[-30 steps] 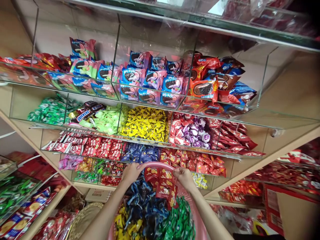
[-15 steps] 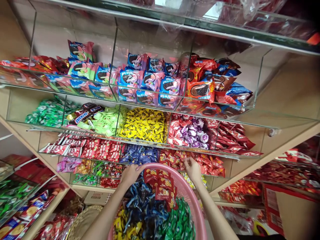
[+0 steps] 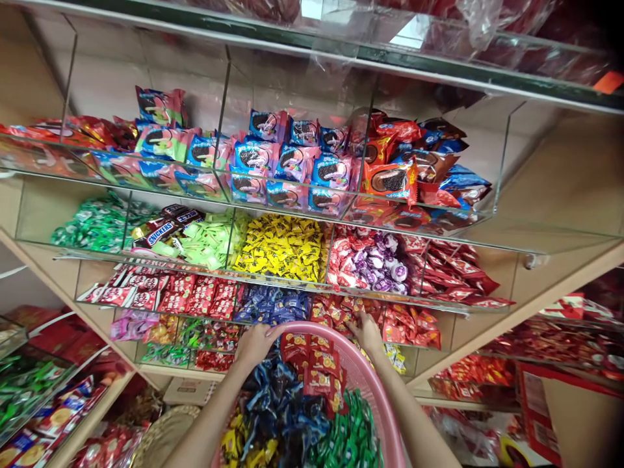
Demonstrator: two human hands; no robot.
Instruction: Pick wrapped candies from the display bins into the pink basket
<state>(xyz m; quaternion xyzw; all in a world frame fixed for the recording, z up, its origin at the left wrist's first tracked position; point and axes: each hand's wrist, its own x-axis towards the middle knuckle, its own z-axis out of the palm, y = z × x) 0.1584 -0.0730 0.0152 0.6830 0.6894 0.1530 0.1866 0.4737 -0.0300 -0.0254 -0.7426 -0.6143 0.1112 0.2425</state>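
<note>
A round pink plastic basket (image 3: 390,416) stands before me, holding candies in separate heaps. Dark blue wrapped candies (image 3: 283,409) fill its middle, green ones (image 3: 353,432) lie at the right, yellow ones (image 3: 244,448) at the left. Red packets with an orange picture (image 3: 322,364) rest at its far side. My left hand (image 3: 256,344) is closed on the basket's far-left rim. Beyond the rim, my right hand (image 3: 365,335) reaches to the shelf's red candies (image 3: 336,309), its fingers slightly apart and bent at them. No candy shows between those fingers.
Glass-fronted shelves rise ahead, with yellow candies (image 3: 283,247), purple-wrapped candies (image 3: 383,260), Snickers bars (image 3: 163,227) and cookie packs (image 3: 292,159) in divided compartments. A glass shelf edge (image 3: 292,283) runs just above my hands. At right stands a cardboard box (image 3: 575,416); a woven basket (image 3: 166,435) is lower left.
My right hand has moved slightly down and left onto the red candies, its fingers less tightly curled. My left hand stays on the rim. The view has shifted slightly.
</note>
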